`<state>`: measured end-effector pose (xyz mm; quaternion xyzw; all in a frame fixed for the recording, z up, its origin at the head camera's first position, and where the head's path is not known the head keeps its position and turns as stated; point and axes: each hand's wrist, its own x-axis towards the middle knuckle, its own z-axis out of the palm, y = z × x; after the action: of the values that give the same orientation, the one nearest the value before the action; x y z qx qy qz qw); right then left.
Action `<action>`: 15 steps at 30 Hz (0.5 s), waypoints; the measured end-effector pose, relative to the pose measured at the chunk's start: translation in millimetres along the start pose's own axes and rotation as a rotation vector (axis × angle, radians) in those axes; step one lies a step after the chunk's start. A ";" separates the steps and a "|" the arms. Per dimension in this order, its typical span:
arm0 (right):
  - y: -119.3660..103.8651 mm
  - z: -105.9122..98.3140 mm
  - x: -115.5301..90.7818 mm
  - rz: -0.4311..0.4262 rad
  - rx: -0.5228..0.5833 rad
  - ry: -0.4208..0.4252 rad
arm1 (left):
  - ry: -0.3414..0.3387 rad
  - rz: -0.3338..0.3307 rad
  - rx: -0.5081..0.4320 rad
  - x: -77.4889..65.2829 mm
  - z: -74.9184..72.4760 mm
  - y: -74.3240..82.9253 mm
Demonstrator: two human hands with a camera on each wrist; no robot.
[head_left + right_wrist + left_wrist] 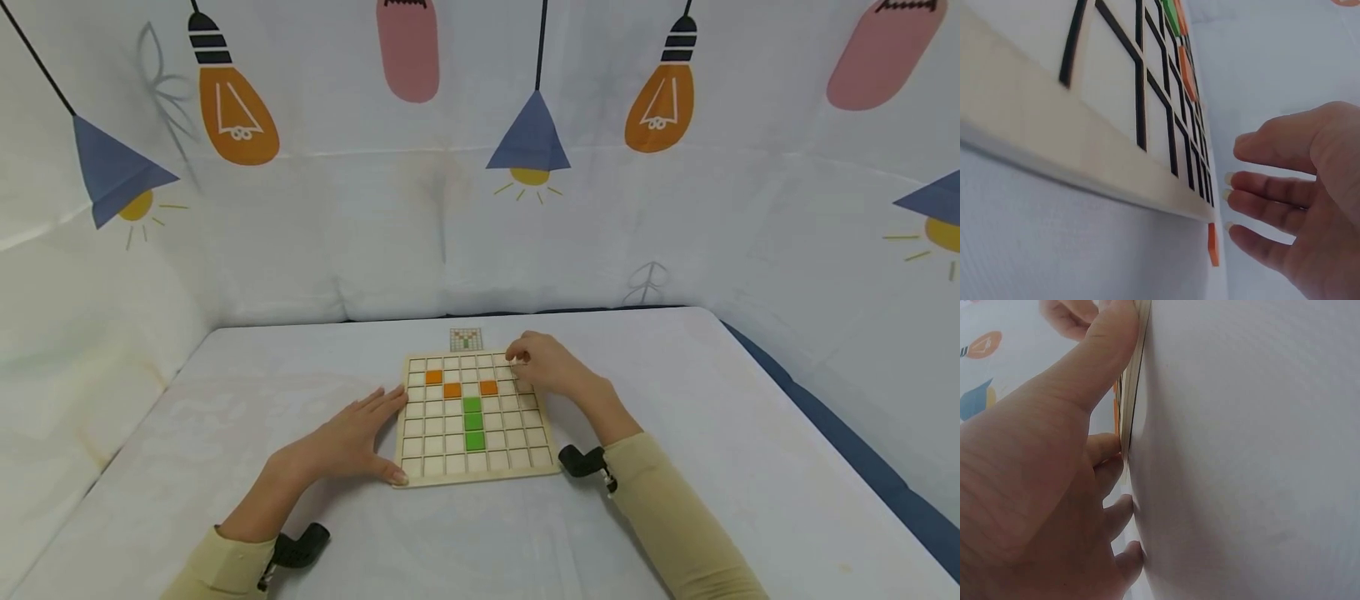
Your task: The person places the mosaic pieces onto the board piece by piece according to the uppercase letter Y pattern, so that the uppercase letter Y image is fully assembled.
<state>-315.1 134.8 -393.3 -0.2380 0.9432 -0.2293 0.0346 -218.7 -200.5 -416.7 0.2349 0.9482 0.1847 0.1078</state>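
Note:
A wooden grid board [438, 479] lies on the white table, most cells bare. Three orange tiles [452, 390] sit in its upper rows, and three green tiles [473, 422] run down a column below. My left hand [341, 437] rests along the board's left side, thumb at the near corner and fingers spread against the edge. Over the far right corner is my right hand [551, 364], its fingers loosely bent with a gap to the thumb in the right wrist view. Another orange tile [1212, 244] shows just past the board's end there, close to those fingertips; the hand hides it in the head view.
A small patterned card [466, 339] lies behind the board's far edge. Black wrist-worn devices [300, 547] stick out from both sleeves. Behind the table hangs a white cloth [337, 233] printed with lamps and bulbs.

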 end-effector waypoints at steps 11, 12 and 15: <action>14.0 2.3 0.5 -0.026 -0.022 0.131 | 0.015 0.012 0.006 -2.0 -0.7 -0.9; 15.0 2.8 0.5 -0.018 -0.028 0.133 | 0.016 0.014 0.004 -2.4 -1.0 -0.6; 17.1 3.5 -0.2 0.004 -0.048 0.147 | 0.020 0.021 -0.002 -3.3 -1.8 0.7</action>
<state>-321.8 146.8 -404.1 -0.2193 0.9489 -0.2232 -0.0399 -216.1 -202.1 -414.4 0.2427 0.9466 0.1891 0.0964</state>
